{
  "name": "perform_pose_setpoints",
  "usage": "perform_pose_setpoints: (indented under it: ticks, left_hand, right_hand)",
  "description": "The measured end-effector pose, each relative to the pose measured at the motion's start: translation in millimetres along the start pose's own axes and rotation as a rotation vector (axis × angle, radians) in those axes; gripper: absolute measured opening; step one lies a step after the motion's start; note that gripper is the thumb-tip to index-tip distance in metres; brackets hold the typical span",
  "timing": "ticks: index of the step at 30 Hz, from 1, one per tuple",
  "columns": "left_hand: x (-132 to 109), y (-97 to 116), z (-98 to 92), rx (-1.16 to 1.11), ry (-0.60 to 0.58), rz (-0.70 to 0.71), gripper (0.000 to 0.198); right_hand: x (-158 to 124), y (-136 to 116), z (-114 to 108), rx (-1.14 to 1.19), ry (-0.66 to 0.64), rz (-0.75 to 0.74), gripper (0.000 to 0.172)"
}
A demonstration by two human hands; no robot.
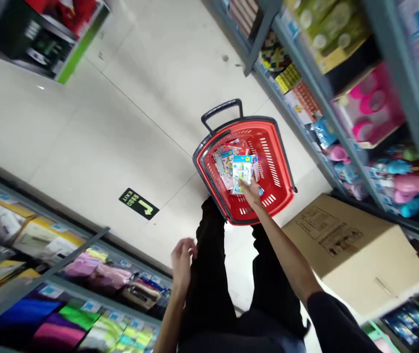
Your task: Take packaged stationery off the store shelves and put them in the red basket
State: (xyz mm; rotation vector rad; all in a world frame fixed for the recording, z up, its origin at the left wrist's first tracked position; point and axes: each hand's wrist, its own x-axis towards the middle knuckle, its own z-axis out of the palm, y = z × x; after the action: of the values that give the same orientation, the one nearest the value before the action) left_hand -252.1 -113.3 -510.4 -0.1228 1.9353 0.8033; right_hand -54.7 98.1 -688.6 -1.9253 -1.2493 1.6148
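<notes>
My right hand (252,192) is closed on the lower edge of a small flat packet (242,169), white with a blue top strip and a yellow star. It holds the packet over the mouth of a red shopping basket (277,196) with black rims. Inside the basket lie several other small packets (227,164), partly covered by the held one. The basket's black handle (221,109) sticks out on its far side. Beside my left leg hangs my left hand (183,257), holding nothing I can see, its fingers loosely curled and a little blurred.
Shelves of toys and boxes (301,100) run along the right. A large cardboard box (323,230) stands right of the basket. Shelves with folded cloth goods (99,269) line the lower left. An exit sign (138,203) marks the tiled floor (121,127). A display stand (73,54) is upper left.
</notes>
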Motion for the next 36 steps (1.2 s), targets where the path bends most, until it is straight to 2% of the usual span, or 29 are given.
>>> perform_pose_setpoints:
  ticks: [4, 7, 10, 13, 16, 18, 23, 27, 29, 31, 33, 36]
  left_hand:
    - [-68.9, 109.2, 55.5, 0.008, -0.345, 0.195, 0.047]
    - [-147.2, 184.3, 93.4, -0.015, -0.606, 0.340, 0.054]
    - [-241.8, 230.7, 113.0, 0.020, -0.773, 0.494, 0.052]
    - [-332.4, 249.8, 123.1, 0.118, -0.878, 0.623, 0.049]
    - [-413.3, 246.2, 142.5, 0.176, -1.005, 0.670, 0.051]
    - [-465.9, 228.7, 162.5, 0.210, -1.075, 0.708, 0.051]
    - [-591.2, 153.4, 227.9, 0.263, -1.178, 0.869, 0.047]
    - [-671.1, 105.3, 277.6, 0.347, -1.301, 0.952, 0.047]
    - [-699.0, 91.0, 295.9, 0.407, -1.358, 0.979, 0.046]
    - [-716.4, 81.7, 309.7, 0.458, -1.407, 0.999, 0.045]
    - [-723.2, 75.8, 320.3, 0.496, -1.420, 1.009, 0.043]
    - [-717.2, 70.6, 333.3, 0.530, -1.390, 0.977, 0.041]
  right_hand:
    - [-149.9, -119.6, -88.3, 0.245, 0.029, 0.035, 0.056]
    - [-253.7, -204.5, -140.6, 0.443, 0.068, 0.019, 0.054]
    - [-339.4, -263.5, -185.9, 0.538, 0.098, -0.116, 0.050]
    - [-403.6, -293.8, -241.2, 0.558, 0.072, -0.318, 0.040]
    - [-454.7, -296.3, -313.4, 0.559, 0.187, -0.469, 0.035]
    - [-487.1, -282.3, -365.0, 0.582, 0.306, -0.511, 0.033]
    - [-563.3, -217.6, -483.5, 0.676, 0.443, -0.575, 0.029]
    - [-610.9, -171.1, -557.6, 0.750, 0.507, -0.637, 0.027]
    - [-627.0, -154.4, -583.1, 0.771, 0.542, -0.666, 0.027]
    - [-636.9, -141.2, -600.0, 0.790, 0.595, -0.679, 0.027]
    - [-640.6, -130.3, -609.7, 0.819, 0.655, -0.678, 0.027]
    - [-636.0, -117.2, -615.5, 0.854, 0.692, -0.664, 0.027]
